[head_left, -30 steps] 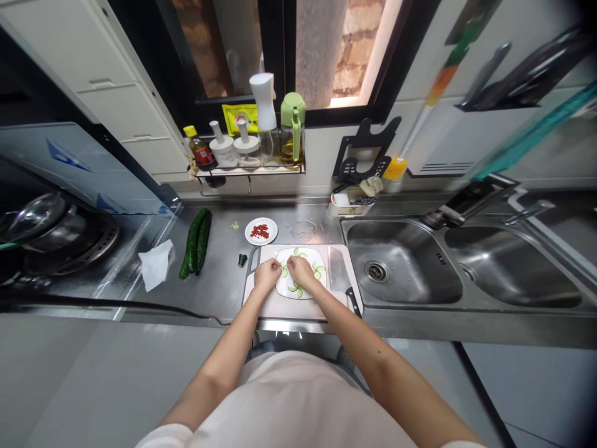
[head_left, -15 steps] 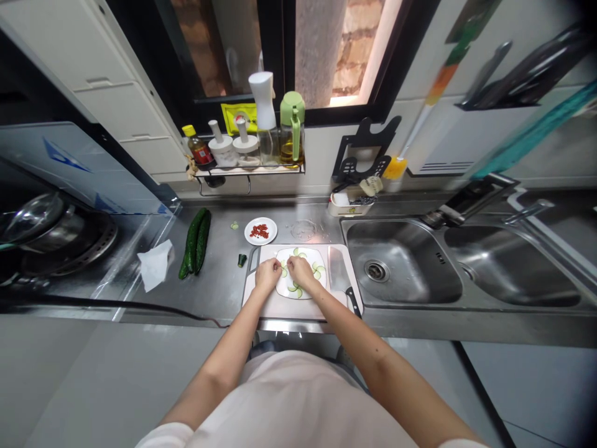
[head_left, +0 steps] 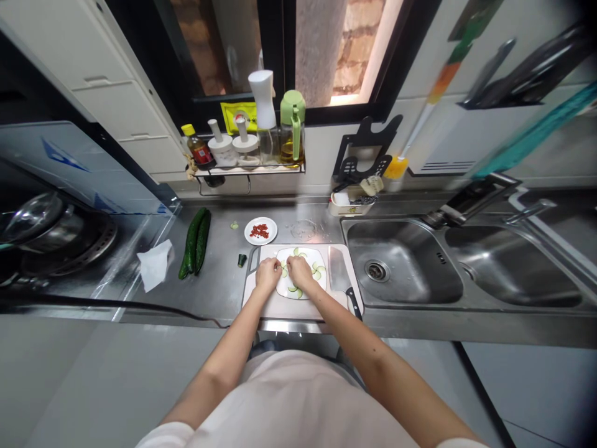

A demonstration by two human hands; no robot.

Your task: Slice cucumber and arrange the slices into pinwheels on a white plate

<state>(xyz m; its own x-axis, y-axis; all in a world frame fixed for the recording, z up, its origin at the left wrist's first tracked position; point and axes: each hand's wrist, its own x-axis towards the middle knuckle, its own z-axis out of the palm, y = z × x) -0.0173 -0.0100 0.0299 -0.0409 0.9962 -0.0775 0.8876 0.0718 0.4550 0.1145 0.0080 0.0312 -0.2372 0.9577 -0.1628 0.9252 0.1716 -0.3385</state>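
Observation:
A white squarish plate (head_left: 305, 285) lies on a pale cutting board (head_left: 291, 310), with thin cucumber slices (head_left: 295, 292) fanned in small pinwheels around its rim. At the plate's left edge my left hand (head_left: 268, 274) has its fingertips pinched together beside one cluster of slices. My right hand (head_left: 300, 272) reaches over the plate to the same cluster, fingers curled and closed. Whatever sits between the fingertips of either hand is too small to name. A kitchen knife (head_left: 353, 301) rests along the board's right side. Just behind the board stands a small white dish (head_left: 252, 238) of red dried berries.
Two whole cucumbers (head_left: 194, 242), a cucumber end (head_left: 241, 260) and a paper towel (head_left: 155, 264) lie left on the steel counter. To the right is a double sink (head_left: 403, 298). Above hangs a seasoning rack (head_left: 252, 171); a stove pot (head_left: 51, 227) is far left.
Both hands stay over the left cluster of cucumber slices. My right fingertips have shifted slightly; nothing else has visibly moved.

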